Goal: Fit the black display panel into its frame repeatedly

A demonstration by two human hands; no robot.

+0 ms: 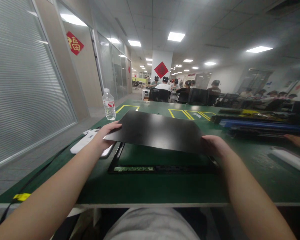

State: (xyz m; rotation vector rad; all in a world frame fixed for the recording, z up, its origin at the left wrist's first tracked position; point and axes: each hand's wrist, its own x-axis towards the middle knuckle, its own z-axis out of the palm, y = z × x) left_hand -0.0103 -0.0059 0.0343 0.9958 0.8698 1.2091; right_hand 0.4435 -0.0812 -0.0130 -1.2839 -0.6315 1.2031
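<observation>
A thin black flat panel is held up between my two hands, above the green tabletop. My left hand grips its left edge, thumb on top and fingers underneath. At the opposite edge my right hand is closed on the panel, its fingers partly hidden and blurred. Below the panel lies a black rectangular frame, with a green circuit strip along its near side. The panel covers the frame's far part.
A water bottle stands at the far left, behind a white device. To the right are stacked dark and blue parts, a white bar and another person's hand. Yellow tape marks the green table.
</observation>
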